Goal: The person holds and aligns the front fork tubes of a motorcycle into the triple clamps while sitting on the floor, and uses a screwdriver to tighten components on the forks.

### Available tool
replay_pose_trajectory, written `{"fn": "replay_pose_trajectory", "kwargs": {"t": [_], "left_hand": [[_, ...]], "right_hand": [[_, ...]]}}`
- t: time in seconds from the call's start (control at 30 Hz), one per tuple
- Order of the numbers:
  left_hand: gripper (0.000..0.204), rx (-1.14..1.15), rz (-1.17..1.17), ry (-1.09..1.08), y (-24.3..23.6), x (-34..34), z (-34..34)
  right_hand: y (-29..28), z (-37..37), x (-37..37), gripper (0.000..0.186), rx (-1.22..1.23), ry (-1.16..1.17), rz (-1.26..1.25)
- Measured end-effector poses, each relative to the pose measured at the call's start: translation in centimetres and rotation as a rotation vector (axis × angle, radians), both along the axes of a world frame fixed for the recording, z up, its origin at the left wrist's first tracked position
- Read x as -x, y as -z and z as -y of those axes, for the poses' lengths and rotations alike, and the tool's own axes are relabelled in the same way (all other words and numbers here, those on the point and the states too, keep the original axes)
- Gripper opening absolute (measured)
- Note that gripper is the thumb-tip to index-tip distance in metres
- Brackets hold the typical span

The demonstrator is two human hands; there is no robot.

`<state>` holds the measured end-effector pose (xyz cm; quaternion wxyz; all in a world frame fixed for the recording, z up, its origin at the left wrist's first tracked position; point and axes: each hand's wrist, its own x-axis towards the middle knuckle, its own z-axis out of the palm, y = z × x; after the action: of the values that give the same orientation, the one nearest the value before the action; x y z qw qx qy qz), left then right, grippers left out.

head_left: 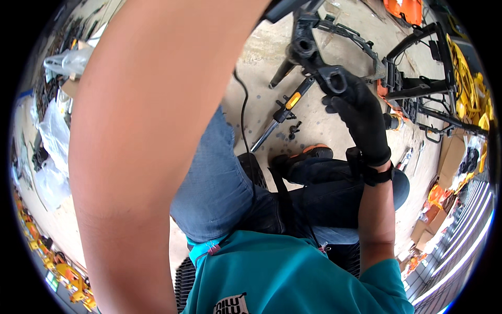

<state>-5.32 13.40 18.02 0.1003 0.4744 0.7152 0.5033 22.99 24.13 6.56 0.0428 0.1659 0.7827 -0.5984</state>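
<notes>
My right hand [361, 118], in a black glove, grips one end of a black metal fork clamp [309, 56] by its round socket. The fingers wrap behind the part, so their tips are partly hidden. Two open round holes show on the clamp, and a black tube [282, 72] slants down behind it. My bare left forearm [136, 115] fills the left of the view and runs out past the top edge; the left hand itself does not show. On the floor below the clamp lies a fork leg [282, 113] with a silver tube and an orange reflector.
A black vehicle frame [418, 86] stands at the right, beside yellow panels [463, 78]. Near my shoe [314, 152] lies a small black part [295, 130]. A black cable [246, 110] hangs before my knee. Plastic bags [55, 136] are at the left, cardboard [451, 159] at the right.
</notes>
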Motion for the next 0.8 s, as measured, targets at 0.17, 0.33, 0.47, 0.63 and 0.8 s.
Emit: {"fn": "replay_pose_trajectory", "kwargs": {"t": [0.17, 0.33, 0.47, 0.63, 0.8], "left_hand": [[0.023, -0.213, 0.203, 0.095, 0.9, -0.8, 1.2], [0.026, -0.25, 0.211, 0.252, 1.0, -0.4, 2.7], [0.024, -0.238, 0.39, 0.398, 0.5, -1.4, 3.7], [0.022, -0.247, 0.412, 0.344, 0.1, -2.6, 3.0], [0.023, -0.211, 0.456, 0.349, -0.4, -3.2, 3.0]], "right_hand": [[0.0, 1.7, -0.2, 0.056, 0.392, 0.005, 0.061], [0.7, 3.8, -0.6, 0.05, 0.549, 0.018, 0.141], [0.8, 4.6, -0.6, 0.043, 0.6, -0.03, 0.19], [0.8, 4.4, -0.8, 0.043, 0.548, -0.099, 0.237], [1.2, 4.3, -1.0, 0.041, 0.544, -0.067, 0.234]]}}
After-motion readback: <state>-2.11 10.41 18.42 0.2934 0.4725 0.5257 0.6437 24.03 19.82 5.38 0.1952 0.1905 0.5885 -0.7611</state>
